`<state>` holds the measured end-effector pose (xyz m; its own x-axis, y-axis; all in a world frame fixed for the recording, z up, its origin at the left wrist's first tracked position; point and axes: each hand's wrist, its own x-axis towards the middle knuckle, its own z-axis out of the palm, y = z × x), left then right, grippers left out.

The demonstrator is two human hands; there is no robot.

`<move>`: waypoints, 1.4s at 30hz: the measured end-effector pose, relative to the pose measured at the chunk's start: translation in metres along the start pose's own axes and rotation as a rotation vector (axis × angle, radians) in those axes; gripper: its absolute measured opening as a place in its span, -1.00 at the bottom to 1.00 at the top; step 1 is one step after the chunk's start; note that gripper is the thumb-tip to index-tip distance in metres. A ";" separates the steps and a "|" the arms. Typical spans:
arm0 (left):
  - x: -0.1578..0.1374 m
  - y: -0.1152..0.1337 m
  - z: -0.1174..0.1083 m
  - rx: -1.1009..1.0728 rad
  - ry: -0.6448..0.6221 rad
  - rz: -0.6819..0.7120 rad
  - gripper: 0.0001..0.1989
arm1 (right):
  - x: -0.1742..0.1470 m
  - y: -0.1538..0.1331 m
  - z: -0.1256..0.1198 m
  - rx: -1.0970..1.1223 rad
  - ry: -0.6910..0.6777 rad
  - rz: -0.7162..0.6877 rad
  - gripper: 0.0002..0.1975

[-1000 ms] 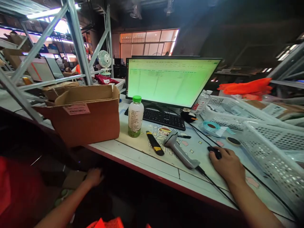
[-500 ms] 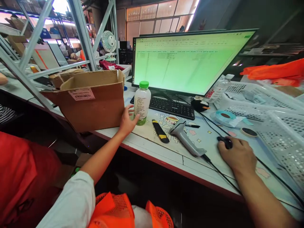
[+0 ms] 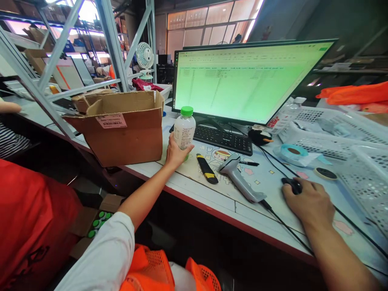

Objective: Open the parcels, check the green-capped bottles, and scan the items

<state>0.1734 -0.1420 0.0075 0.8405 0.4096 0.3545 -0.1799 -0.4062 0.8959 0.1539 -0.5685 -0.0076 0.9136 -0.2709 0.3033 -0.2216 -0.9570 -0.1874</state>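
My left hand (image 3: 175, 152) is wrapped around the lower part of a white bottle with a green cap (image 3: 184, 128), which stands upright on the desk beside an open cardboard box (image 3: 121, 129). My right hand (image 3: 309, 204) rests on a black computer mouse (image 3: 292, 184) at the right of the desk. Between my hands lie a black-and-yellow utility knife (image 3: 207, 169) and a grey barcode scanner (image 3: 239, 180) with its cable. Behind them are a black keyboard (image 3: 224, 139) and a monitor (image 3: 248, 81) showing a green spreadsheet.
White perforated baskets (image 3: 342, 141) fill the right side, with a blue tape roll (image 3: 292, 152) and a dark tape roll (image 3: 325, 173) in front. Grey metal shelving (image 3: 112, 48) rises behind the box. A box of green-capped bottles (image 3: 98, 220) sits on the floor. Another person's arm (image 3: 9, 107) shows at far left.
My left hand rose from below the desk, reached the bottle, and now grips it. My right hand stayed on the mouse. The view shifted slightly.
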 end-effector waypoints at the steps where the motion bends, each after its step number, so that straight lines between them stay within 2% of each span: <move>1: -0.007 0.001 0.000 0.010 0.020 0.022 0.08 | 0.000 0.000 0.000 0.001 -0.002 0.001 -0.33; 3: -0.019 -0.002 -0.002 0.039 0.023 0.077 0.12 | 0.000 -0.001 0.000 0.003 0.002 0.002 -0.32; 6: -0.025 -0.015 -0.012 0.053 -0.037 0.116 0.12 | -0.001 -0.002 -0.001 0.013 0.016 0.015 -0.31; 9: -0.025 -0.028 -0.020 0.023 -0.070 0.101 0.06 | -0.001 -0.003 -0.001 0.012 0.010 0.041 -0.30; 14: -0.024 -0.037 -0.018 0.010 -0.022 0.096 0.00 | -0.003 -0.007 0.000 0.002 0.011 0.043 -0.31; 18: -0.025 -0.040 -0.016 -0.144 -0.131 0.066 0.02 | -0.004 -0.006 0.002 -0.003 0.021 0.040 -0.29; 22: -0.028 -0.039 -0.018 -0.242 -0.225 0.029 -0.06 | 0.000 0.001 0.004 0.007 0.059 0.013 -0.31; 26: -0.029 -0.035 -0.019 -0.158 -0.195 -0.045 -0.01 | 0.009 0.012 0.007 0.029 0.029 -0.023 -0.26; 32: -0.031 -0.034 -0.018 -0.068 -0.189 -0.023 0.03 | 0.021 0.025 0.017 0.066 0.043 0.014 -0.25; 37: -0.035 -0.026 -0.022 -0.126 -0.258 -0.080 0.02 | 0.030 0.035 0.024 0.065 0.016 0.009 -0.32; 42: -0.035 -0.017 -0.023 -0.049 -0.272 -0.141 -0.02 | 0.039 0.055 0.041 0.072 0.071 0.018 -0.33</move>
<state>0.1348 -0.1305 -0.0141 0.9638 0.2224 0.1469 -0.0705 -0.3188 0.9452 0.1915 -0.6271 -0.0444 0.8824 -0.2973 0.3646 -0.2105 -0.9426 -0.2590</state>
